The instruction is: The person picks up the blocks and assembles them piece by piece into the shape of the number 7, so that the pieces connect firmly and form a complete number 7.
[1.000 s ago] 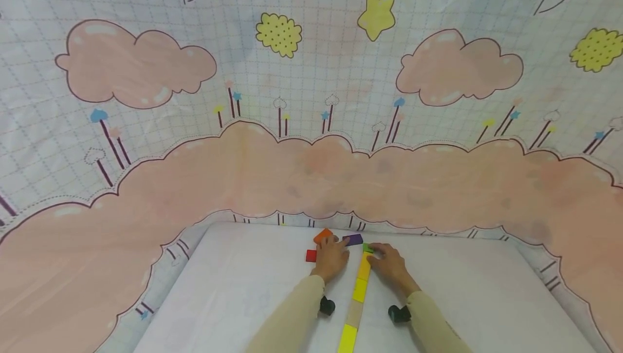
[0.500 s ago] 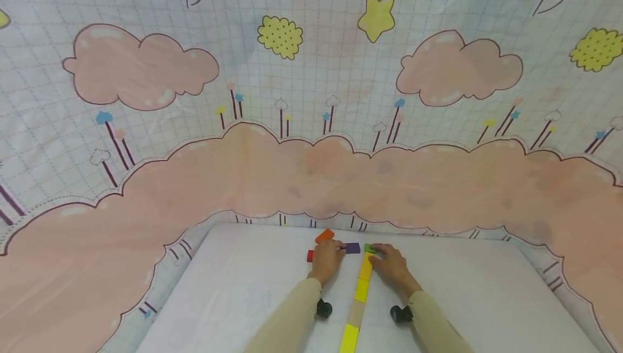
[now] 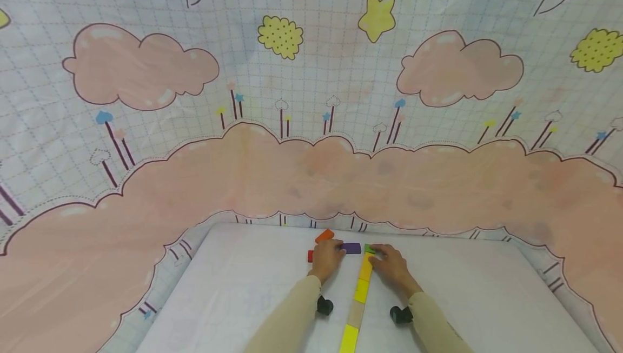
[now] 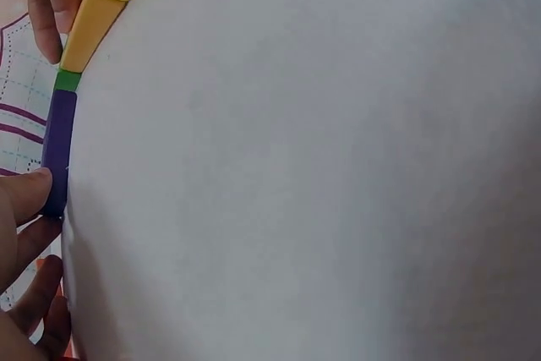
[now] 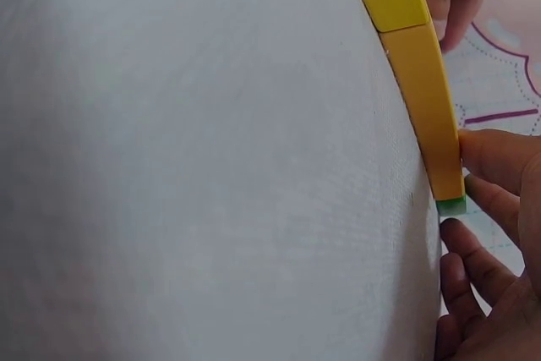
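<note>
My left hand (image 3: 327, 260) pinches the left end of a purple block (image 3: 351, 248) that lies crosswise on the table. The block's right end stands close to a green block (image 3: 368, 248); a narrow gap shows between them in the head view. My right hand (image 3: 392, 265) rests along the right side of the row, its thumb touching the amber block (image 5: 427, 107) and a finger at the green one. Below the amber block, the line runs through a yellow block (image 3: 361, 291), a beige block (image 3: 356, 314) and another yellow block (image 3: 348, 339).
An orange block (image 3: 324, 235) lies just beyond my left hand, and a red block (image 3: 310, 256) shows partly behind it. The white table (image 3: 233, 288) ends at its far edge against a printed cloth (image 3: 311, 174) with clouds. Dark wrist devices sit by both sleeves.
The purple block has turned from a slant to lie straight and come nearer, level with the green block. My left hand shifted slightly left and now grips its end. The right hand has barely moved.
</note>
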Tool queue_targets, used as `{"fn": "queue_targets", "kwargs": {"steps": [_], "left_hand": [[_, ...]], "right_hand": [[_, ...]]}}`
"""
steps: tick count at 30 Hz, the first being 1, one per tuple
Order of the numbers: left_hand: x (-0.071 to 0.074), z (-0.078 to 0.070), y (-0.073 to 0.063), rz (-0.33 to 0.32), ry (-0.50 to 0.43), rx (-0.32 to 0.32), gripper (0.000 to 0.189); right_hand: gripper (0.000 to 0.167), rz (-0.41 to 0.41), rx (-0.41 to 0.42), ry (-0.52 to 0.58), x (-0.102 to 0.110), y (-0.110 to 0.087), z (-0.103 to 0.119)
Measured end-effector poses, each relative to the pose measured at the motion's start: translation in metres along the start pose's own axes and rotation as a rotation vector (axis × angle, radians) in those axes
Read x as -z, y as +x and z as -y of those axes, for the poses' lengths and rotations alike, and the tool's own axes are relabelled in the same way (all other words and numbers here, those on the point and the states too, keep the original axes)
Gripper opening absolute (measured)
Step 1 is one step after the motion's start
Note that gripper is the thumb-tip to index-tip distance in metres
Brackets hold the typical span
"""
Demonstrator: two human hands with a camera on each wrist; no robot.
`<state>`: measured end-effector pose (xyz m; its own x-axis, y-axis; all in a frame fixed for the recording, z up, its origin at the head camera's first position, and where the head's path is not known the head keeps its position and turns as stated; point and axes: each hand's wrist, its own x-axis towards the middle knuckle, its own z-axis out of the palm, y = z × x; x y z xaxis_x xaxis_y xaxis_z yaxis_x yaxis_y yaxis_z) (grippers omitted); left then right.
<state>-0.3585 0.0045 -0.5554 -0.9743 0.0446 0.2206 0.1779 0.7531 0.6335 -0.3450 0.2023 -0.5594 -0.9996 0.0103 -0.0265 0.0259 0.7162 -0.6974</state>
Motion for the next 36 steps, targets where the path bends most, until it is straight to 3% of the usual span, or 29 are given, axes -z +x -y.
{"fn": "queue_targets", "kwargs": {"steps": [7,17,21,36], "left_hand": [[-0.0022,-0.0032,0.0018,0.013,0.018,0.007,0.03],[-0.0018,-0.0055,0.0056,-0.017,0.036,-0.077,0.027],[-0.004,-0.0044,0.0061,-0.008,0.035,-0.062,0.027],[-0.0088,-0.0049,0.0076,0.009,0.025,-0.059,0.027]], "right_hand": [[0.039,-0.001,0.016,0.004,0.0022,-0.0006,0.0005],[0.04,-0.018,0.005,0.01,0.0012,0.0046,-0.0003],[0.04,-0.005,-0.027,0.027,0.0012,0.0023,0.0004],[0.039,-0.016,0.001,0.038,0.0015,-0.0023,-0.0016]]}}
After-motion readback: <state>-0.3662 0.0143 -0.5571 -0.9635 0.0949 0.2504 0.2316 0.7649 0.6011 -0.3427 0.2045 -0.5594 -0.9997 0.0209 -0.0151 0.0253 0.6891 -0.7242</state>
